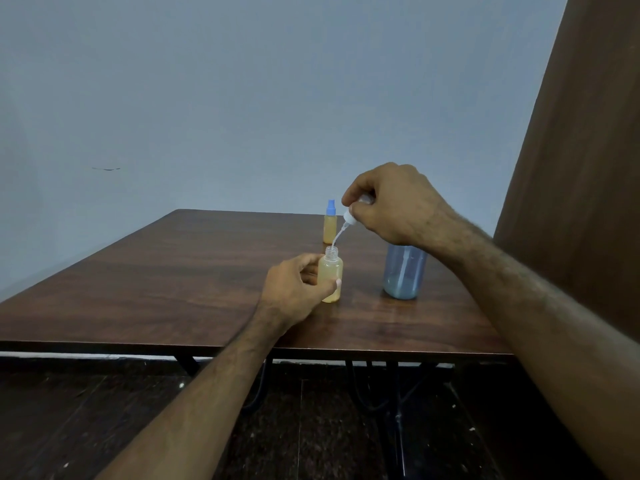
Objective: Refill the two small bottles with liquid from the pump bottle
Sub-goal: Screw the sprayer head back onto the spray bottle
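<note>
A small open bottle (331,269) of yellow liquid stands on the wooden table (166,271); my left hand (294,293) grips it from the left side. My right hand (393,206) hovers above it, pinching a white cap with a thin tube (349,218). The tube's tip reaches into the bottle's mouth. A second small yellow bottle (329,227) with a blue cap stands farther back. The translucent blue pump bottle (404,276) stands to the right with a little liquid at its bottom. Its top is hidden behind my right hand.
The table's front edge (242,348) runs below my forearms, with dark floor and metal legs beneath. A brown panel (581,168) rises at the right, close to the pump bottle. A pale wall stands behind the table.
</note>
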`<state>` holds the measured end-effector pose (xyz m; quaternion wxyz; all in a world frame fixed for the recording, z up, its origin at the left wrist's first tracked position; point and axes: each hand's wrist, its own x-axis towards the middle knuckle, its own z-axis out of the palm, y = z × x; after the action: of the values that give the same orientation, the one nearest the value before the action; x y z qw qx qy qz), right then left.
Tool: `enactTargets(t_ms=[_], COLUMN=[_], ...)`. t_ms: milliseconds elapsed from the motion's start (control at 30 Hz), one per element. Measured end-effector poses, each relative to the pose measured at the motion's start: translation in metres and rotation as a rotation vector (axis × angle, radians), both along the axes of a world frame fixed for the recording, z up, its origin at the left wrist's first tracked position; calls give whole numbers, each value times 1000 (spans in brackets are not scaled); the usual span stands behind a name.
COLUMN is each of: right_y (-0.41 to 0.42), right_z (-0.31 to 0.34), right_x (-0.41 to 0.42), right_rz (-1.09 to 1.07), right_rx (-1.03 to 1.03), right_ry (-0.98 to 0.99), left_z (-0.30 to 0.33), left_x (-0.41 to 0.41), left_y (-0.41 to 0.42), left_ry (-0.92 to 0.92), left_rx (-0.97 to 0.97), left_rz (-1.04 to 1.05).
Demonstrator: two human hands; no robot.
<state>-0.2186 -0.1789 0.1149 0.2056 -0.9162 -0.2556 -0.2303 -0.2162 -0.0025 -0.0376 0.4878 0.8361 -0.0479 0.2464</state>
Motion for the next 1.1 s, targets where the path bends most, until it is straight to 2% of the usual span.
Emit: enactTargets(t_ms=[267, 700, 867, 1100], right_y=[22, 13, 13, 15], right_z=[-14, -58, -72, -68], right_x=[19, 34, 40, 41], right_rz=[50, 198, 178, 168], right_rx=[-66, 200, 273, 113], right_ry=[134, 398, 359, 331], left_z=[2, 2, 3, 3], left_x=[-1, -1, -2, -3], left_y=[1, 1, 0, -1], left_ry=[14, 27, 31, 31], left_rx=[-8, 3, -7, -17], left_rz=[12, -6, -18, -13])
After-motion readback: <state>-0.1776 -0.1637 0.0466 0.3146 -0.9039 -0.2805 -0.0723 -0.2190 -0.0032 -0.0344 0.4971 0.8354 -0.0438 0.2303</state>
